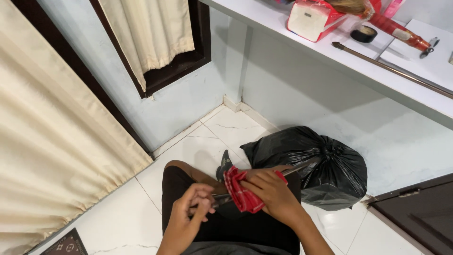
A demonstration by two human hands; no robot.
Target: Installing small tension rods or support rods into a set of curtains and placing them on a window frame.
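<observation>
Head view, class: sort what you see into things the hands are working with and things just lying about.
In use: left hand, right hand, red cloth, long metal blade.

Lying about: black rubbish bag, metal rod, round black tin, red-and-white box, cream curtain.

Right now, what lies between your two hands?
In the head view, a thin dark metal rod spans from left hand to right hand, which presses a red cloth around it.

Red checked cloth [241,192] is sitting bunched and crumpled around the middle of a long thin metal tool [264,182]. Tool is lying tilted over the lap, tip rising toward upper right, near end dark, mid-section hidden under the cloth.
</observation>
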